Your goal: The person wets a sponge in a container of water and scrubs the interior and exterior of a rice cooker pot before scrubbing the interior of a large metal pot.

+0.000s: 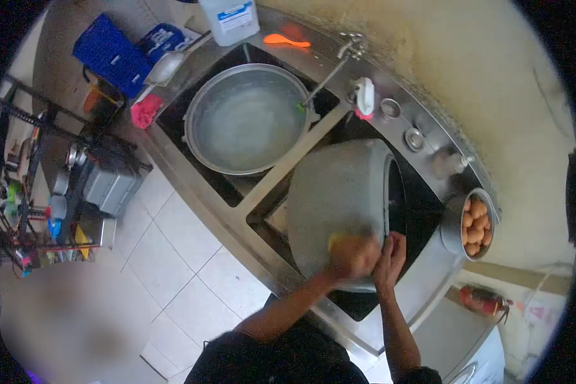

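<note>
A large grey metal pot (pixel 333 198) lies tipped on its side in the right sink basin, its opening turned to the right. My left hand (pixel 353 257), blurred by motion, presses a yellow sponge (pixel 334 240) against the outside of the pot. At the pot's rim, close beside it, my right hand (pixel 389 261) is closed round the edge. In the left basin stands a wide round pot (pixel 195 150) full of cloudy water, under the tap (pixel 353 48).
A bowl (pixel 453 224) of brown eggs stands at the counter's right end. Behind the basins are a white jug (pixel 233 22), an orange spoon (pixel 287 41), a spray bottle (pixel 365 97) and small metal lids (pixel 414 139). A pink cloth (pixel 146 111) lies at the left edge.
</note>
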Available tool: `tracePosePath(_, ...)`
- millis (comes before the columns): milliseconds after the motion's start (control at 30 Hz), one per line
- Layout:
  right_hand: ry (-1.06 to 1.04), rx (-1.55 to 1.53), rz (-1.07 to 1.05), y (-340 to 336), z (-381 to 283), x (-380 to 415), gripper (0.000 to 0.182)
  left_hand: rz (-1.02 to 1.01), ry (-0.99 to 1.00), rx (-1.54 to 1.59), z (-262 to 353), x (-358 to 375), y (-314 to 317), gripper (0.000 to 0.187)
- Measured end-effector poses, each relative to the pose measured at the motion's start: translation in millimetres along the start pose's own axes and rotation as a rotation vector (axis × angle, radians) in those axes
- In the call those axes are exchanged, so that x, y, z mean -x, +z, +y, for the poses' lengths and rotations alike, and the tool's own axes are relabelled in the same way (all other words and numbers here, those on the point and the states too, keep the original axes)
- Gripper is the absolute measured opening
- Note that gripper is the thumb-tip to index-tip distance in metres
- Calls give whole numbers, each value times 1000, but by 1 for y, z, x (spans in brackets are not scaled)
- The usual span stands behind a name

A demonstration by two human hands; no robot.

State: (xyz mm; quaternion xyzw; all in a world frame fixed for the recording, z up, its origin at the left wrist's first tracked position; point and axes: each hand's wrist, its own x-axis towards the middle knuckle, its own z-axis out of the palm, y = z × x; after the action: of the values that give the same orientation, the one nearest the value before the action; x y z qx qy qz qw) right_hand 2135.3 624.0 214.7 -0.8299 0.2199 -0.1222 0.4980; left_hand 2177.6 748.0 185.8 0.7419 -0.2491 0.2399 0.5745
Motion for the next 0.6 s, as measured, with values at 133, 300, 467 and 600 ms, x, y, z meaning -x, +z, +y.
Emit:
tracePosePath(133, -15, -1, 53, -1, -4, 5, 26, -152, -505, -429, -59, -132, -23, 17)
tracePosePath(300, -46, 50, 71, -3, -3, 2, 33, -274, -243, -327, 21, -73, 12, 16)
tracePosePath(467, -64, 35, 125, 3, -5, 6, 29, -234, -299, -397, -87, -156, 26, 13)
tracePosePath(600, 6, -14, 88, -1, 11, -1, 24, -180, -422, -344, -88, -162, 17, 16)
